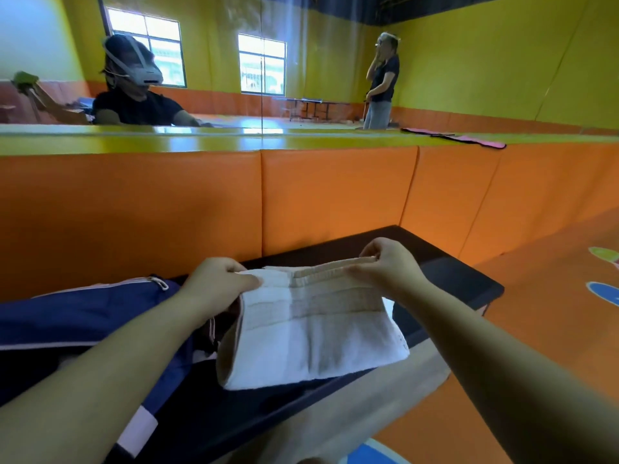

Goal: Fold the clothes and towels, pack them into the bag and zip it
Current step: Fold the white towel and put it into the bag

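A white towel (315, 333) with pale beige stripes is held up over the black table (462, 279), folded over and hanging down. My left hand (217, 279) pinches its upper left corner. My right hand (388, 262) pinches the upper right edge. A navy blue bag (83, 316) with a light zipper and white trim lies on the left of the table, just beside the towel; dark cloth shows at its mouth under the towel's left side.
An orange padded wall (301, 195) with a yellow-green ledge stands right behind the table. A pink and black strip (469, 139) lies on the ledge. A mirror above reflects a person standing far right. Orange floor lies to the right.
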The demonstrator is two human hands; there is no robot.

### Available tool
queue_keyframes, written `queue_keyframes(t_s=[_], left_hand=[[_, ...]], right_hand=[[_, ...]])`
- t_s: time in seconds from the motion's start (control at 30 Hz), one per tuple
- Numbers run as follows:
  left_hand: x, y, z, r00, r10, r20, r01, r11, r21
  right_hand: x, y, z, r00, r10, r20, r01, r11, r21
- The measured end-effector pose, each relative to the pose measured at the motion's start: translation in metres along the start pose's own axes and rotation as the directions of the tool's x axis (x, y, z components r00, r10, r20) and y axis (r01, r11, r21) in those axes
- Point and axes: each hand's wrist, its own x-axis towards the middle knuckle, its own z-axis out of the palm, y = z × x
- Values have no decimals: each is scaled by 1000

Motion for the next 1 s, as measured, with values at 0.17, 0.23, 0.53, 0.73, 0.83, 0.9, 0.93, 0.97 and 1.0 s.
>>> queue_keyframes(t_s=[0.17, 0.23, 0.53, 0.73, 0.83, 0.9, 0.93, 0.97, 1.0], left_hand=[[-12, 24, 16, 996, 90, 1, -89, 992, -87], [-15, 28, 19, 994, 109, 13, -107, 989, -103], [-24, 32, 11, 958, 85, 273, 41, 903, -428], [-28, 26, 3, 910, 208, 360, -73, 932, -355], [-29, 12, 0, 946, 284, 157, -228, 927, -299], [-26, -4, -3, 956, 288, -55, -293, 940, -173], [-25, -12, -5, 960, 271, -67, -278, 953, -121], [-26, -19, -7, 971, 239, -4, -238, 964, -119], [-27, -24, -8, 972, 205, 110, -186, 968, -166]], right_hand=[[-20, -38, 14, 996, -66, 54, 60, 991, 117], [-27, -48, 17, 994, -73, 85, 55, 978, 202], [-38, -51, 19, 928, -123, 353, -125, 787, 604], [-39, -40, 25, 961, -199, 191, 73, 852, 518], [-41, -39, 14, 959, -206, 194, 54, 808, 587], [-43, -38, 7, 954, -218, 206, 44, 780, 625], [-44, -37, 6, 950, -226, 215, 32, 757, 653], [-45, -36, 6, 948, -225, 226, 9, 727, 686], [-45, -34, 6, 947, -217, 238, -21, 697, 716]])
